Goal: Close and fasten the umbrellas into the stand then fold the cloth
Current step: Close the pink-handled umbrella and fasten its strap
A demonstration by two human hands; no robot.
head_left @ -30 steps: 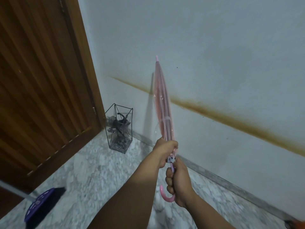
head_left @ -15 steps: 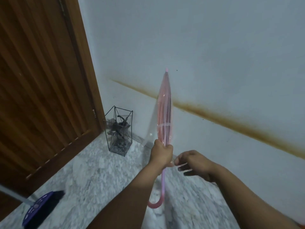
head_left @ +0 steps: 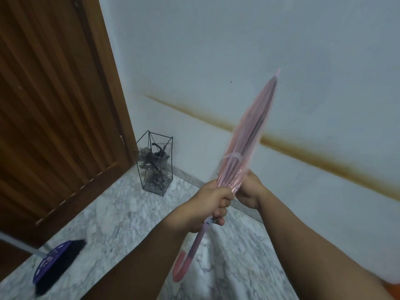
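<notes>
A white-and-grey marbled stone floor (head_left: 112, 215) carries a black wire-frame umbrella stand (head_left: 156, 163) with clear sides, standing upright in the corner beside the brown wooden door (head_left: 54, 109). A purple-headed broom with black bristles (head_left: 57, 263) rests on the floor, well apart from the stand.

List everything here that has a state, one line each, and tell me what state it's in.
pink umbrella: closed, strap wrapped round the canopy, tilted tip-up, held off the floor.
left hand: gripping the umbrella's lower canopy.
right hand: closed on the canopy, behind it.
wire stand: upright in the corner, dark umbrella inside.
wooden door: shut.
broom: lying on the floor.
</notes>
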